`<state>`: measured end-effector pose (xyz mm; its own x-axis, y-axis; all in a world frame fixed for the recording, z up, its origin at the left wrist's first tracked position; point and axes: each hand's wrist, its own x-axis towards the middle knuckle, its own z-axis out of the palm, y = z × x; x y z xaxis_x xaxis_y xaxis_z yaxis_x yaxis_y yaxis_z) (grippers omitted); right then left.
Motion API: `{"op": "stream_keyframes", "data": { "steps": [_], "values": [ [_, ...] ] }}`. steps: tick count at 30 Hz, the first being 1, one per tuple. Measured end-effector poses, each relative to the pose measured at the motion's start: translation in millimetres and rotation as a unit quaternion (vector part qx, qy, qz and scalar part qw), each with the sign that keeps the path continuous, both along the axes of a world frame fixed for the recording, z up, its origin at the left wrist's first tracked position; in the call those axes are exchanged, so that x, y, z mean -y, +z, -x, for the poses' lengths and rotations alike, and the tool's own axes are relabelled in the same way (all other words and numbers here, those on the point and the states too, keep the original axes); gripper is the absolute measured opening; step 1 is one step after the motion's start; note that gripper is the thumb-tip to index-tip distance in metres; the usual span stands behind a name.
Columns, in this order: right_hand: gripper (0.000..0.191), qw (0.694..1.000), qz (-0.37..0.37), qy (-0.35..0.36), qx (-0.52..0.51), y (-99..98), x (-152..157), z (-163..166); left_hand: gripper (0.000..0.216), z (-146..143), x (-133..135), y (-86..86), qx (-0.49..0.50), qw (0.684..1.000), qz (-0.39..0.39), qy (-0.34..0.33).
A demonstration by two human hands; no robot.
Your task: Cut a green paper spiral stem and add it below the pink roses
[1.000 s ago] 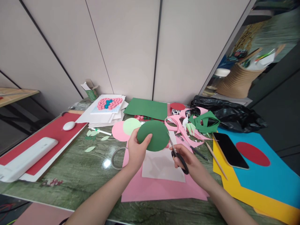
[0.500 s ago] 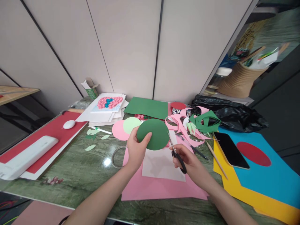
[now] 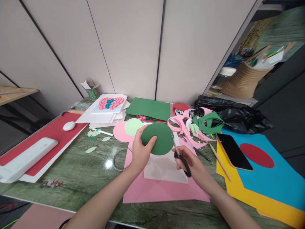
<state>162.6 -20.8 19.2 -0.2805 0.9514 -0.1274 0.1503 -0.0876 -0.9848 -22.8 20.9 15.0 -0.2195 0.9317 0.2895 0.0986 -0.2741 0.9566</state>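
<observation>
We have both hands busy above the desk (image 3: 78, 197), its top green and marbled. Our left hand (image 3: 141, 149) pinches a round dark-green paper disc (image 3: 162, 136) from about eight o'clock, thumb on the face towards us. Our right hand (image 3: 192, 163) curls around a pair of black-handled metal scissors (image 3: 183, 161), whose long axis runs from the handles, at five o'clock from us, up towards eleven. The tips meet the disc's rim in our view near three o'clock, so the right hand is the nearer one to that edge; we cannot tell whether paper sits between the blades. The disc itself hangs over a blank white paper sheet (image 3: 164, 173) on a larger pink sheet (image 3: 166, 193). At ten o'clock from it lies a pale-green paper disc (image 3: 132, 126), overlapping a pink paper disc (image 3: 119, 132).
</observation>
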Motion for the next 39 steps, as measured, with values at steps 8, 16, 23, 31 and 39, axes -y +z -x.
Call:
{"op": "stream_keyframes", "data": {
  "steps": [8, 16, 23, 31, 39],
  "values": [
    [0.017, 1.0, -0.007, 0.0, 0.021, 3.9, 0.2, -0.6, 0.04, 0.2, 2.5, -1.3, -0.023, 1.0, 0.003, -0.013],
    [0.018, 1.0, -0.013, -0.007, 0.024, -4.5, -0.3, -0.3, 0.04, -0.2, 2.3, 0.8, -0.02, 1.0, -0.006, -0.008],
    [0.02, 1.0, -0.012, -0.007, 0.026, -5.7, 0.6, -1.1, 0.04, -0.1, 0.6, -0.6, -0.006, 1.0, -0.013, -0.002],
    [0.022, 1.0, -0.013, -0.009, 0.018, -10.2, -0.2, -0.2, 0.04, 0.2, -0.5, 0.3, -0.013, 1.0, -0.02, 0.006],
    [0.022, 1.0, -0.01, -0.009, 0.027, -9.2, -1.0, 1.2, 0.042, 1.3, 0.8, 1.5, -0.019, 1.0, -0.012, 0.01]
  ]
}}
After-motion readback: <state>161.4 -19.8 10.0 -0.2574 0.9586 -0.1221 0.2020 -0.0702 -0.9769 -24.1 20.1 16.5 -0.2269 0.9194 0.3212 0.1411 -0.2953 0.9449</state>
